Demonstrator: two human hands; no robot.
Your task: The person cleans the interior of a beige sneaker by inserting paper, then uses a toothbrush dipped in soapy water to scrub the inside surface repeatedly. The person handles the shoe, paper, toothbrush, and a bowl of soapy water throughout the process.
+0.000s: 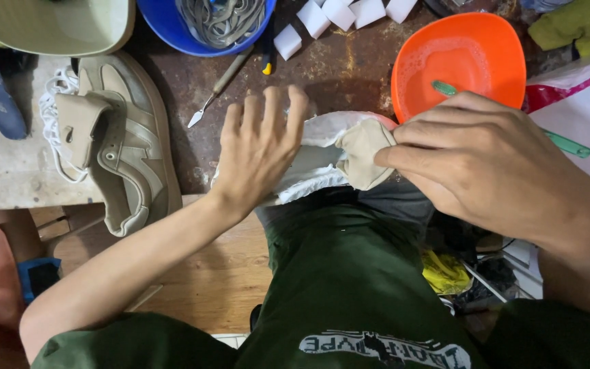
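My left hand (257, 147) lies flat, fingers spread, on a white cloth-wrapped shoe (315, 160) that rests on my lap. Pinched in the fingers of my right hand (476, 160) is a beige cloth wad (364, 154), pressed against the right end of that wrapped shoe. Most of the shoe is hidden under the cloth and my hands. Just behind my right hand stands an orange bowl (459, 58) holding foamy liquid, with a green-handled brush (568, 145) lying across it.
A beige sneaker (121, 143) with loose white laces lies at the left on the stained table. A blue bowl (203, 27) of grey laces, white sponge cubes (339, 14) and a small metal tool (216, 89) sit at the back. A cream basin (56, 24) is far left.
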